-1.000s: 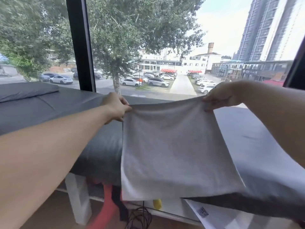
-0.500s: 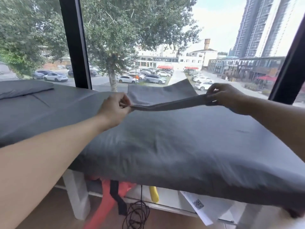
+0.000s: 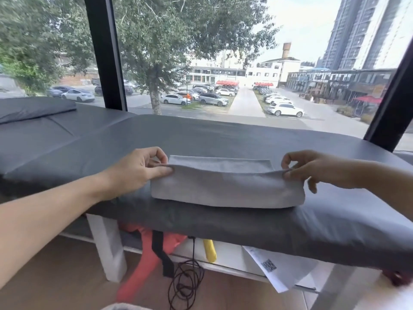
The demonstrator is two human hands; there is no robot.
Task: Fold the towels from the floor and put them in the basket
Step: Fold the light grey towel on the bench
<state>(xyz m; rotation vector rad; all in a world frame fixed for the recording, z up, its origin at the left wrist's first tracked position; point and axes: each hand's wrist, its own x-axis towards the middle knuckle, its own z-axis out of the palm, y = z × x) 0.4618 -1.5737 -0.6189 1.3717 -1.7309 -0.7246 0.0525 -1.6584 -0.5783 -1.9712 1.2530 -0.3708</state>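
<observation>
Grey towel (image 3: pixel 225 186) lies folded over on the dark grey padded bench (image 3: pixel 223 135), near its front edge, upper layer raised along the fold line. Left hand (image 3: pixel 138 168) pinches the towel's left end between thumb and fingers. Right hand (image 3: pixel 312 168) pinches the right end the same way, remaining fingers loosely spread. Both forearms reach in from the near side. Dark cushion (image 3: pixel 33 108) sits at the bench's far left. Under the bench: 1 red strap (image 3: pixel 143 265), 1 black cable coil (image 3: pixel 185 285), 1 yellow object (image 3: pixel 210 250), 1 paper sheet (image 3: pixel 279 269) with a printed code. Basket not visible.
</observation>
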